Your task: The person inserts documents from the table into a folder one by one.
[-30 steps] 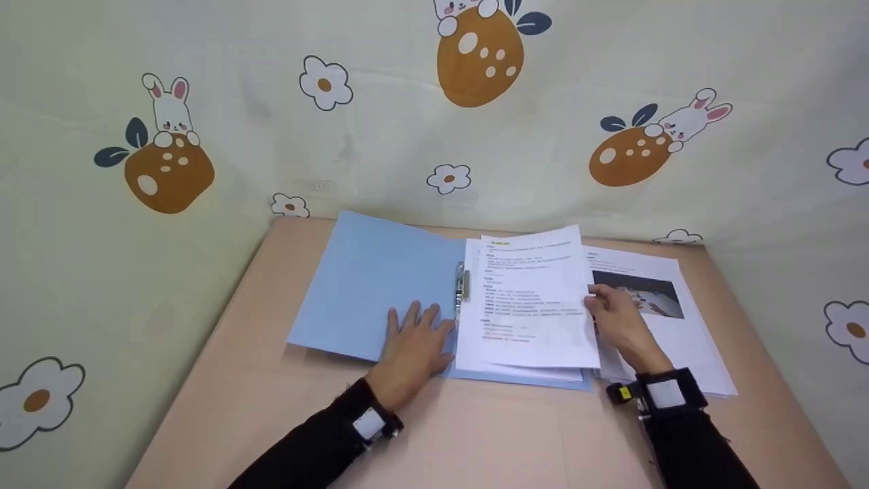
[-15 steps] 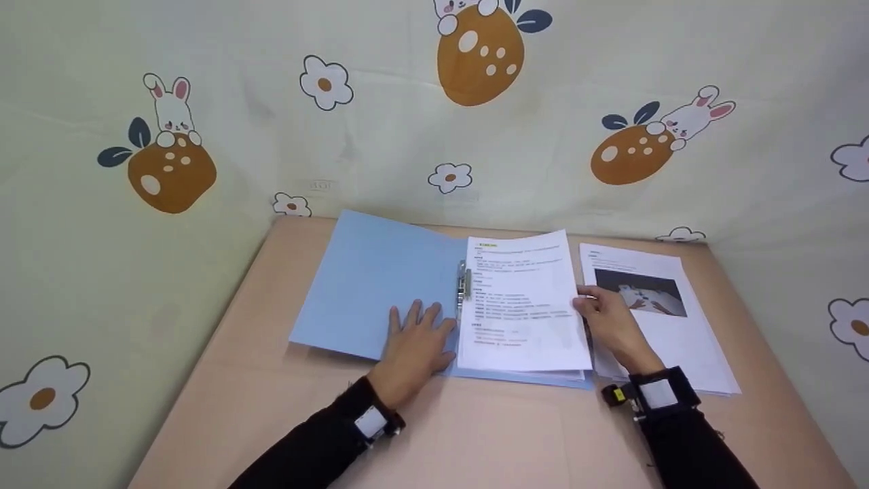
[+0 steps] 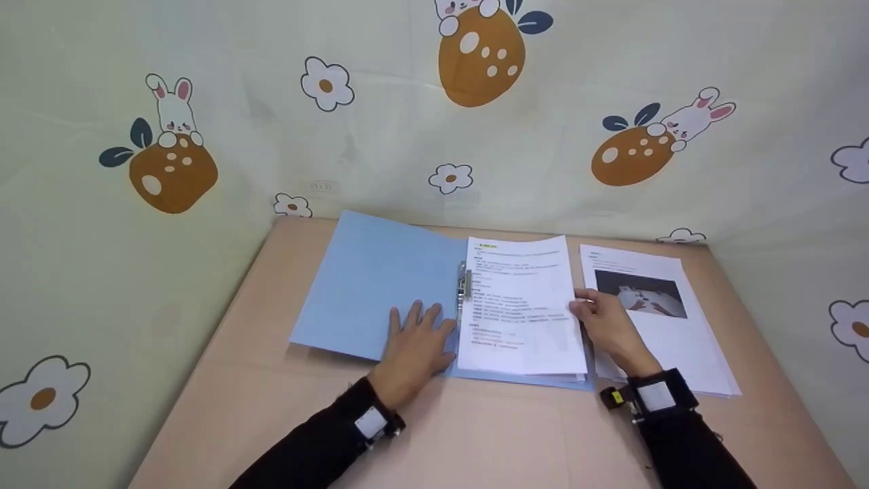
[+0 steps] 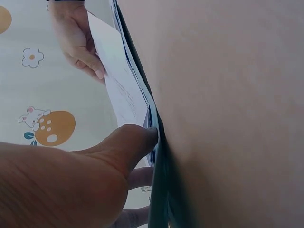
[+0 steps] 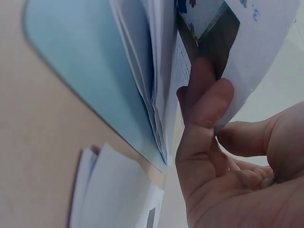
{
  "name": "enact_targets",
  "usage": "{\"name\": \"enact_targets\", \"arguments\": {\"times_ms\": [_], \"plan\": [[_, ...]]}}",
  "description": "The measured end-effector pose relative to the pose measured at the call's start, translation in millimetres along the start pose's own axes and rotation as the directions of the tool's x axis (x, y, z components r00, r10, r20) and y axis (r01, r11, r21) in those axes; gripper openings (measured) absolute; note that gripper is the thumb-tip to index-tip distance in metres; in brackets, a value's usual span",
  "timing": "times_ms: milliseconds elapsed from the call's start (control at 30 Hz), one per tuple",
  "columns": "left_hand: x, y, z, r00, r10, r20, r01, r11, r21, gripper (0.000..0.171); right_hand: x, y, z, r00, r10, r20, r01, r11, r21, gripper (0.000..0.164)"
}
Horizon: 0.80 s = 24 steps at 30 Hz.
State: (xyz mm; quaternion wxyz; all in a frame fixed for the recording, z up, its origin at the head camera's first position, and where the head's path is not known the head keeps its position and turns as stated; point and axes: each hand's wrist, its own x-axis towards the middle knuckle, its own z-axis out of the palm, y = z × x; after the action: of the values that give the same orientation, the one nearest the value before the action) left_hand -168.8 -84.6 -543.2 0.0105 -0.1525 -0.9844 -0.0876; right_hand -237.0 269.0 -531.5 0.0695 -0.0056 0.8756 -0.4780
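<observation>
A blue folder (image 3: 377, 285) lies spread on the table, with a metal clip (image 3: 464, 288) along its inner fold. White printed sheets lie on its right half. My left hand (image 3: 415, 345) rests with spread fingers on the folder near the fold; the left wrist view has its thumb over the folder's lower edge. With thumb and fingers, my right hand (image 3: 606, 326) pinches the right edge of the top printed sheet (image 3: 519, 305). In the right wrist view that sheet (image 5: 268, 40) curves up, apart from the papers (image 5: 152, 71) beneath it.
Right of the folder lies a second stack of papers (image 3: 662, 356), its top page bearing a dark photo. The table (image 3: 489, 441) has a pinkish-beige cover. Behind it, a patterned cloth (image 3: 380, 142) with rabbits and flowers hangs close to the far edge.
My right hand has drawn the top sheet left, toward the clip, and slightly down, lining it up over the papers in the folder. The left hand stays in place.
</observation>
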Motion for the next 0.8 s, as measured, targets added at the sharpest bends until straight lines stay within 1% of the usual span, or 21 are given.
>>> {"name": "enact_targets", "arguments": {"times_ms": [233, 433, 700, 800], "plan": [[0.2, 0.1, -0.6, 1.0, -0.006, 0.016, 0.006, 1.0, 0.003, 0.055, -0.1, -0.4, -3.9, 0.999, 0.036, 0.011, -0.035, 0.999, -0.03, 0.056], [0.4, 0.2, -0.1, 1.0, -0.001, 0.008, 0.001, 1.0, 0.008, 0.056, -2.5, 0.7, -9.3, 0.999, 0.048, 0.016, -0.047, 0.998, -0.036, 0.055], [-0.6, 0.7, 0.1, 1.0, -0.003, -0.004, 0.003, 1.0, 0.011, 0.055, -3.3, 2.1, -15.1, 1.0, 0.016, -0.001, -0.016, 0.994, -0.111, 0.044], [0.0, 0.5, 0.1, 1.0, -0.007, -0.003, 0.007, 1.0, 0.014, 0.054, -2.3, 2.5, -19.9, 1.0, 0.007, -0.007, -0.008, 0.994, -0.112, 0.043]]}}
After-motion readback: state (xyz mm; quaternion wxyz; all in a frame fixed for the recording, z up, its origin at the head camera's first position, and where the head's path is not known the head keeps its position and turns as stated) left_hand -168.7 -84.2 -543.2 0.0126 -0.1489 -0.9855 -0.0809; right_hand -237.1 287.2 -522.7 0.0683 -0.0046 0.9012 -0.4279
